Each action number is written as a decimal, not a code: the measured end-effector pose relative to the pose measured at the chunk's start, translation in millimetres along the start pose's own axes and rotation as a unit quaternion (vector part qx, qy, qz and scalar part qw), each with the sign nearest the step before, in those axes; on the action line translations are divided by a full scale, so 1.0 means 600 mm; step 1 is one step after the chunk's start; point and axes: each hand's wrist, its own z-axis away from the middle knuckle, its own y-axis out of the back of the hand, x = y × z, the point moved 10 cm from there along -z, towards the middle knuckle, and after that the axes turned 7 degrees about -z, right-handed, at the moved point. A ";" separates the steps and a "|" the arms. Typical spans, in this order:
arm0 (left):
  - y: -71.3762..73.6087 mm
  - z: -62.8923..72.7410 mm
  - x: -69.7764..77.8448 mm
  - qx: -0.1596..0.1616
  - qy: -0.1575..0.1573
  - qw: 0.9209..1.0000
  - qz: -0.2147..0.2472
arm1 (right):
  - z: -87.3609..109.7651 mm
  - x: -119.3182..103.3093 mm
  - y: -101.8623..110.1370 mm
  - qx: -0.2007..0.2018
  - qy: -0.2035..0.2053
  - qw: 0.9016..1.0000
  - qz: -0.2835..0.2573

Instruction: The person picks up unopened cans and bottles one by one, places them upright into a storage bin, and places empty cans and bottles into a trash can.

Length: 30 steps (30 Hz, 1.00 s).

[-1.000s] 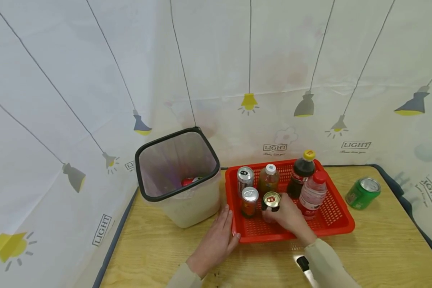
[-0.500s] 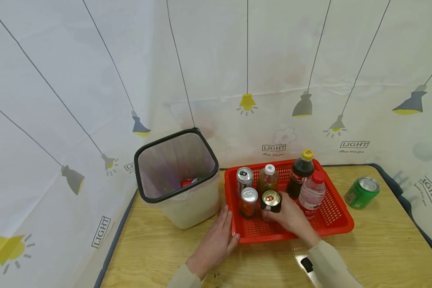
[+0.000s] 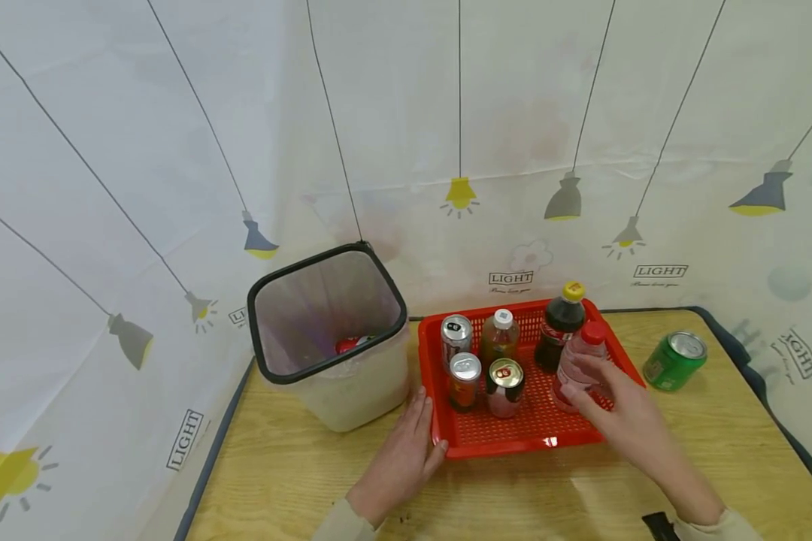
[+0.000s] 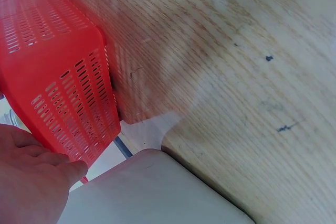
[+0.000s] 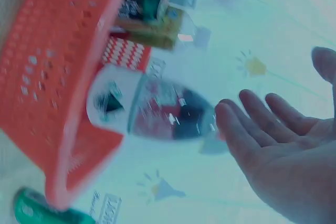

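My left hand (image 3: 398, 458) rests at the near left corner of a red plastic basket (image 3: 487, 449), fingers straight along its side and thumb on the rim. In the left wrist view that hand (image 4: 32, 174) touches the basket's edge. My right hand (image 3: 625, 413), fingers spread, is over the basket's right side, in front of a clear bottle with a red cap (image 3: 594, 333). The right wrist view shows its fingertips close to the top of this bottle (image 5: 157, 108). A dark can with a gold top (image 3: 505, 391) stands in the basket beside an orange-and-black can (image 3: 464, 383).
A silver can (image 3: 456, 340), a white-capped juice bottle (image 3: 500, 338) and a yellow-capped cola bottle (image 3: 560, 327) stand at the basket's back. Left of it is a black-rimmed bin (image 3: 359, 383) with something red inside. A green can (image 3: 673, 363) stands on the table to the right.
My right hand has let go of the gold-topped can, which stands in the basket, and moved right to the red-capped bottle. My left hand has stayed at the basket's corner.
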 end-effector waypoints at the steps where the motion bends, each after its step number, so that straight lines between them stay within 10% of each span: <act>1: 0.000 0.000 0.000 0.001 0.000 1.000 -0.001 | 0.006 -0.003 0.016 0.013 0.005 1.000 -0.010; 16: 0.000 0.000 0.000 0.001 0.001 1.000 -0.006 | 0.040 0.073 0.192 0.204 0.017 0.978 -0.032; 30: -0.001 0.001 -0.002 -0.012 0.007 1.000 -0.002 | -0.008 0.206 0.215 0.189 -0.063 0.980 -0.001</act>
